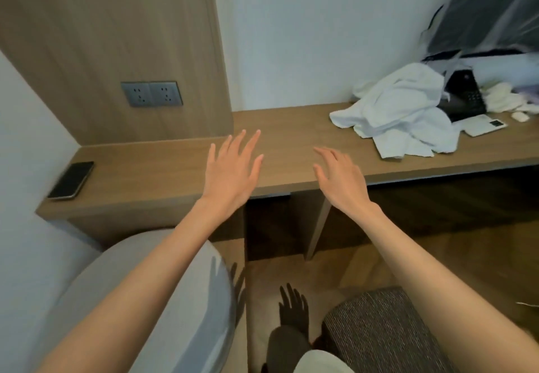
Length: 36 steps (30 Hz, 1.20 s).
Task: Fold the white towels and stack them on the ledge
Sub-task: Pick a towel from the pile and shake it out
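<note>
Folding has not begun, by the look of it. Crumpled white cloth towels (405, 113) lie in one loose heap on the right part of the long brown wooden tabletop (291, 127), reaching nearly to its front edge and lying against a black desk telephone (466, 95). Left hand (230, 168) and right hand (341, 177) are held out side by side over the bare middle stretch, fingers spread and loose, holding nothing, clear of the heap. A flat black smartphone (71, 180) lies at the far left end. The next move, as I judge it: reach right, pinch one towel by an edge, draw it free of the pile and spread it flat on the bare wood for the first fold.
</note>
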### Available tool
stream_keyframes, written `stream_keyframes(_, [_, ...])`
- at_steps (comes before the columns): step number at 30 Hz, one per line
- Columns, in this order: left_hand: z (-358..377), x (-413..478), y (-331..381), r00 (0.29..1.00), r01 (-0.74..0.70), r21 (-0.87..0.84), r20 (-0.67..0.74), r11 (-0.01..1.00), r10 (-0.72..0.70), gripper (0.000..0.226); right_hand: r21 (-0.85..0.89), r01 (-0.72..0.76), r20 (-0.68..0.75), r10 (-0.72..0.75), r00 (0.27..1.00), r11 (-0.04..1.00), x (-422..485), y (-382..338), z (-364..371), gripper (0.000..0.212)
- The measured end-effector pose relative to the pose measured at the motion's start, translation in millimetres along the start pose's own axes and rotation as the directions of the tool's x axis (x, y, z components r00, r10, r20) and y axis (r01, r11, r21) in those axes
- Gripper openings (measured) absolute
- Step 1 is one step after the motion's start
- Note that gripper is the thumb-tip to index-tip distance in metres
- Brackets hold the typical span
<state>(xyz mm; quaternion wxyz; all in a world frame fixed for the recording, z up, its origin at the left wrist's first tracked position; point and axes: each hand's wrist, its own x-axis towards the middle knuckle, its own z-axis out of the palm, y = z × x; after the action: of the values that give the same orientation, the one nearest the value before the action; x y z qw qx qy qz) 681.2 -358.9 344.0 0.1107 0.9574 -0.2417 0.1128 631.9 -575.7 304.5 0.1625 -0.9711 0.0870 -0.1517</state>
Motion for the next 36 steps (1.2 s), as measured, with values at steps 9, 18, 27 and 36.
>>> stream_keyframes(9, [16.1, 96.9, 27.6, 0.992, -0.127, -0.069, 0.000, 0.990, 0.127, 0.053, -0.016, -0.096, -0.085, 0.094, 0.992, 0.995, 66.5, 43.5, -23.6, 0.041])
stream_keyframes(18, [80.4, 235.8, 73.2, 0.976, -0.216, -0.100, 0.001, 0.971, 0.217, 0.050, -0.007, -0.158, -0.080, 0.157, 0.984, 0.987, 177.6, 146.8, -14.2, 0.038])
stream_keyframes(27, [187.0, 412.6, 152.3, 0.973, -0.196, -0.204, 0.084, 0.959, 0.217, 0.052, -0.112, -0.197, 0.056, 0.204, 0.977, 0.974, 336.8, 297.6, 6.9, 0.041])
stream_keyframes(36, [285.3, 506.3, 208.4, 0.940, -0.016, -0.345, 0.316, 0.938, 0.132, 0.054, -0.239, -0.191, 0.194, 0.240, 0.951, 0.952, 432.0, 397.5, 25.9, 0.053])
